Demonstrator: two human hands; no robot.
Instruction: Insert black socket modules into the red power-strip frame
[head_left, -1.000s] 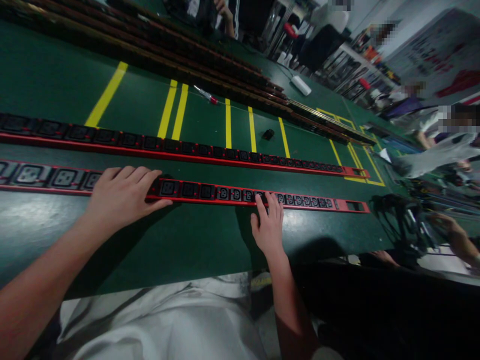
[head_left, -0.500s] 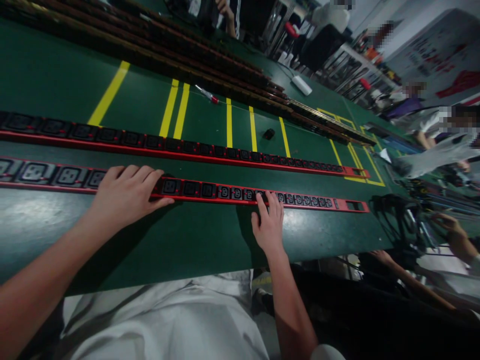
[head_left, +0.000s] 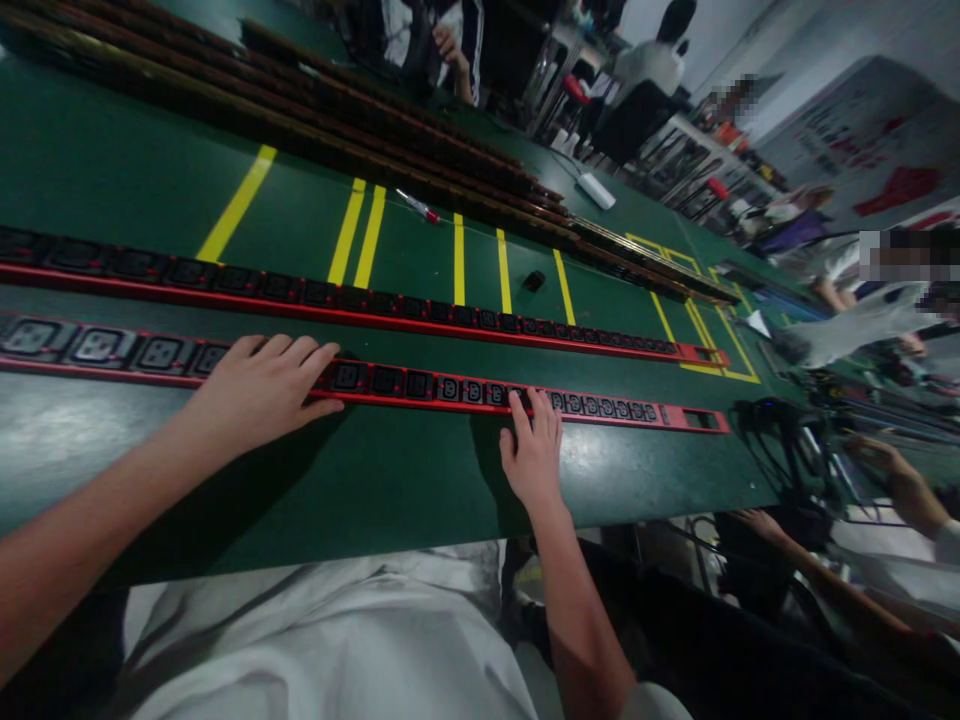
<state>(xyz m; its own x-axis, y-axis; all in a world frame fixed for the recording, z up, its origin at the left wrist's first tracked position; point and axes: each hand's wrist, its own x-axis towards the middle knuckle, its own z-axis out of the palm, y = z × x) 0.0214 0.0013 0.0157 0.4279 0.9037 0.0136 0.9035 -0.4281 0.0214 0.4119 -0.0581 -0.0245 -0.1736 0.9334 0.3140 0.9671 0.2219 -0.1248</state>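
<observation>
On the green worktop (head_left: 405, 470), the near power strip (head_left: 418, 385) lies just short of the far strip (head_left: 420, 310), apart from it. I have the left hand (head_left: 259, 385) clasped across the near one, fingers over the top and thumb along its near edge; the right hand (head_left: 535, 455) is loosely spread, fingertips on its sockets (head_left: 450, 389). I judge that an uneven push could swing it askew and scrape its neighbour. Its long, slim red rim looks like painted metal, the squarish sockets like dark moulded plastic.

A small black block (head_left: 534, 281) and a red-ended tool (head_left: 420, 207) are seen among yellow stripes (head_left: 459, 260) on the green table (head_left: 637, 470).
</observation>
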